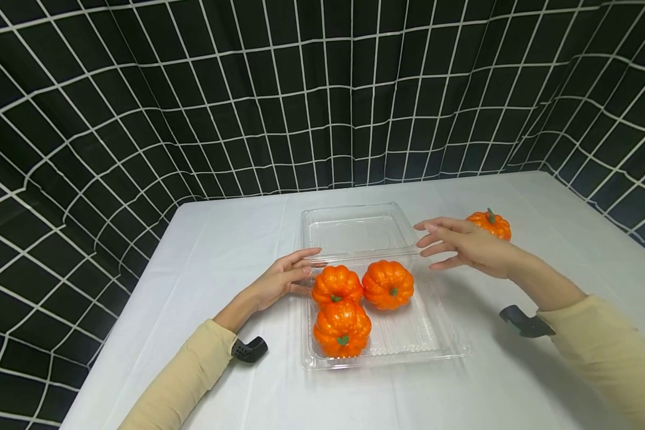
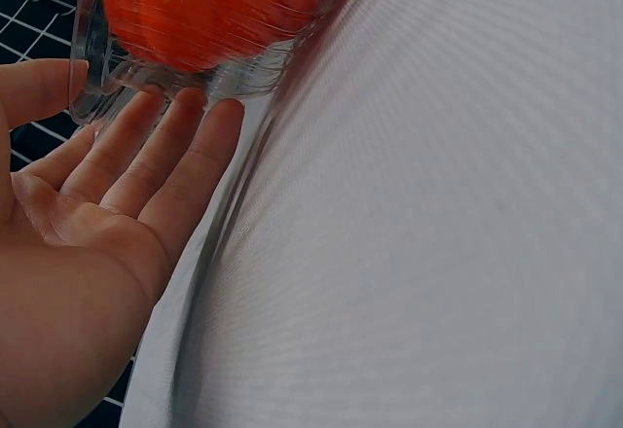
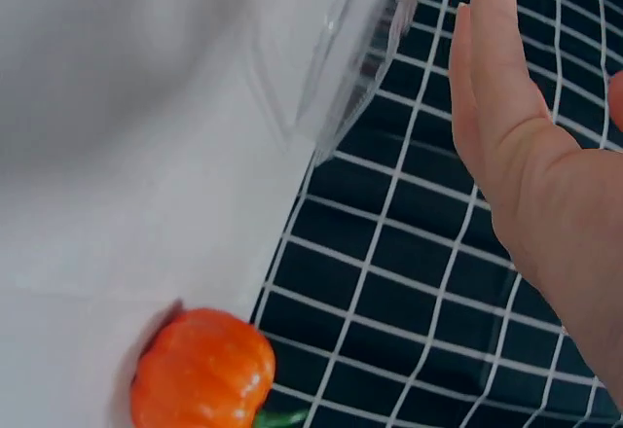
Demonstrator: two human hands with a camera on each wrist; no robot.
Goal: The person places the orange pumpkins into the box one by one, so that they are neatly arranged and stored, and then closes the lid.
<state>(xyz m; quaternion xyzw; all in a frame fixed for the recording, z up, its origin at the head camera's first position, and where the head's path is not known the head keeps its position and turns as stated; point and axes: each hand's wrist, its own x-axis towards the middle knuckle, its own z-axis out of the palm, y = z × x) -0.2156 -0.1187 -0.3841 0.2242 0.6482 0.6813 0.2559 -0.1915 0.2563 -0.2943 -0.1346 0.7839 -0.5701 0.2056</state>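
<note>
A clear plastic clamshell container (image 1: 408,334) lies opened out in the head view, its lid (image 1: 355,230) folded back on the far side. Inside the near half are three small orange pumpkins: one at back left (image 1: 336,283), one at back right (image 1: 388,285) and one at front left (image 1: 343,328). My left hand (image 1: 279,278) touches the container's left side with its fingers extended, as the left wrist view also shows. To the right of the lid my right hand (image 1: 464,245) hovers with loosely spread fingers, holding nothing.
Another orange pumpkin (image 1: 491,226) sits on the table behind my right hand, partly hidden by it in the head view. A white cloth covers the table (image 1: 236,239). Black curtains (image 1: 322,107) with a white grid enclose the back and sides.
</note>
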